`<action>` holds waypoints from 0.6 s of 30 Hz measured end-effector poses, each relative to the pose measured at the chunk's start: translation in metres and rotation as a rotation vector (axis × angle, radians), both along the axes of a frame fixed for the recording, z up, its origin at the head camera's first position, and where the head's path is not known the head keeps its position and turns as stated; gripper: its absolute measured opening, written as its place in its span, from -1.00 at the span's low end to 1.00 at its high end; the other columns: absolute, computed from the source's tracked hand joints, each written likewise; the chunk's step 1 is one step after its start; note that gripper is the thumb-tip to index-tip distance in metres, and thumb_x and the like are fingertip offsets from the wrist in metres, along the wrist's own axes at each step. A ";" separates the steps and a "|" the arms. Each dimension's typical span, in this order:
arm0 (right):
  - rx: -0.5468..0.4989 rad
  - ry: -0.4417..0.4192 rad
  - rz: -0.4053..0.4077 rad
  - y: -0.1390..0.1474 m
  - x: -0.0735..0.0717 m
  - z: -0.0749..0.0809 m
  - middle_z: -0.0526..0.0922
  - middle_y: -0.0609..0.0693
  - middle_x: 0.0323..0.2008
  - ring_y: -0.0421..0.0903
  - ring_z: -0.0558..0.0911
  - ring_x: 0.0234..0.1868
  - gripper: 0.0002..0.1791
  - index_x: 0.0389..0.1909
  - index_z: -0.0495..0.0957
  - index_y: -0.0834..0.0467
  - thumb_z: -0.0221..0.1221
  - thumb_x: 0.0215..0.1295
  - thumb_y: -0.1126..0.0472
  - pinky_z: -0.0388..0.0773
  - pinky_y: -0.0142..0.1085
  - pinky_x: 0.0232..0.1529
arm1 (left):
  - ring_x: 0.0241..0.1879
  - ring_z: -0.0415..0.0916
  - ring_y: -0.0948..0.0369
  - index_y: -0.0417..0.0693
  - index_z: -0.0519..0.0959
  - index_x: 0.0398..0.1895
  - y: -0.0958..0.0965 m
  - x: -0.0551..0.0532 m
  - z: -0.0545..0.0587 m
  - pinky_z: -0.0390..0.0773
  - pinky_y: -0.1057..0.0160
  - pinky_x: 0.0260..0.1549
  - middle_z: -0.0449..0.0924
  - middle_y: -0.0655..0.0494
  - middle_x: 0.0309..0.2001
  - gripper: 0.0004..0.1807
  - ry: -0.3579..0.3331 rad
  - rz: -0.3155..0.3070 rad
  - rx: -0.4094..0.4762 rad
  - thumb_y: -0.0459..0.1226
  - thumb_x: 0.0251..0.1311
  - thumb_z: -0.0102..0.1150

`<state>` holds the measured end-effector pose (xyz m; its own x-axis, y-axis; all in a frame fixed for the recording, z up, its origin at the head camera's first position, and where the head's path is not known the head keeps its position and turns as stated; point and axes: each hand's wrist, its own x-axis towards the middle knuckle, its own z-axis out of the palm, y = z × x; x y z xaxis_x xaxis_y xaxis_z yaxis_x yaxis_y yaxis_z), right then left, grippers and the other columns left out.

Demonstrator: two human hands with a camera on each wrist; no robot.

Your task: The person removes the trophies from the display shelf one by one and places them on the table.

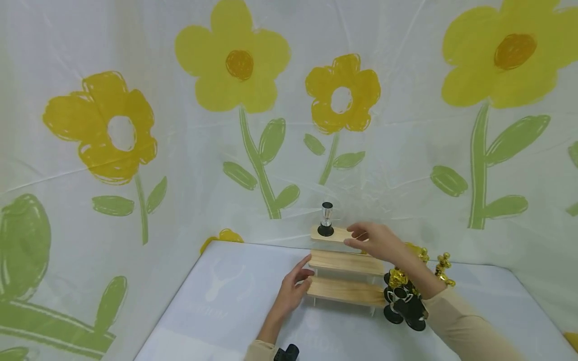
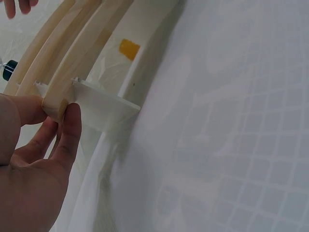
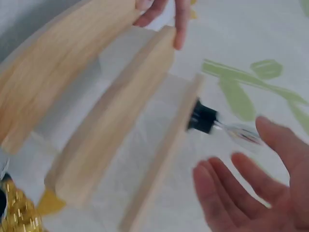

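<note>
A three-tier wooden display stand [image 1: 345, 292] with clear supports stands on the white table. One small silver trophy cup [image 1: 327, 215] on a black base is upright at the left of its top board. My left hand [image 1: 290, 291] is at the stand's left side; in the left wrist view, its thumb and fingers pinch the end of the lowest board [image 2: 72, 63]. Above the right part of the top board is my right hand [image 1: 377, 243], fingers loosely bent and holding nothing. The right wrist view shows that thumb close to the trophy cup [image 3: 236, 131], seemingly apart from it.
Several gold and black trophies [image 1: 398, 279] crowd the stand's right side, partly hidden by my right forearm. A gold figure trophy [image 1: 443, 265] stands farther right. White cloth with printed flowers [image 1: 239, 65] hangs behind the table [image 1: 217, 311].
</note>
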<state>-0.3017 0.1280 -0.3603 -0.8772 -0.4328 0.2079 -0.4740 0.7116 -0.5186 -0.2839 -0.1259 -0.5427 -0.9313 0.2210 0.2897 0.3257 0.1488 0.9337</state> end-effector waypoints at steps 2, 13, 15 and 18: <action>-0.046 0.021 -0.046 -0.008 -0.010 -0.006 0.71 0.22 -0.10 0.10 0.70 -0.10 -0.55 0.07 0.57 0.30 0.25 0.31 0.06 0.64 -0.07 -0.10 | 0.06 0.57 -0.06 0.16 0.27 0.46 0.000 0.000 0.001 0.55 0.37 -0.08 0.60 -0.21 0.01 -0.35 -0.008 0.006 0.001 -0.42 0.32 0.08; -0.253 0.062 -0.243 -0.055 -0.047 -0.034 0.67 0.26 -0.01 0.16 0.69 -0.04 -0.46 0.11 0.55 0.28 0.34 0.21 0.03 0.64 -0.04 -0.09 | 0.07 0.58 -0.06 0.19 0.29 0.45 0.001 -0.001 0.001 0.54 0.42 -0.12 0.61 -0.18 0.00 -0.35 -0.027 0.010 -0.008 -0.41 0.32 0.08; -0.283 0.050 -0.265 -0.060 -0.051 -0.039 0.66 0.25 0.00 0.17 0.69 -0.02 -0.44 0.11 0.54 0.28 0.35 0.19 0.01 0.65 -0.05 -0.10 | 0.06 0.58 -0.07 0.15 0.28 0.45 0.000 -0.001 0.000 0.54 0.43 -0.12 0.61 -0.20 0.00 -0.35 -0.013 0.003 -0.003 -0.42 0.32 0.08; -0.321 0.043 -0.272 -0.067 -0.054 -0.044 0.66 0.23 -0.03 0.17 0.69 -0.03 -0.49 0.06 0.56 0.27 0.35 0.19 0.03 0.66 -0.07 -0.12 | 0.06 0.58 -0.08 0.13 0.28 0.46 -0.001 -0.001 -0.001 0.54 0.43 -0.12 0.61 -0.21 0.00 -0.35 -0.004 -0.004 0.004 -0.43 0.32 0.08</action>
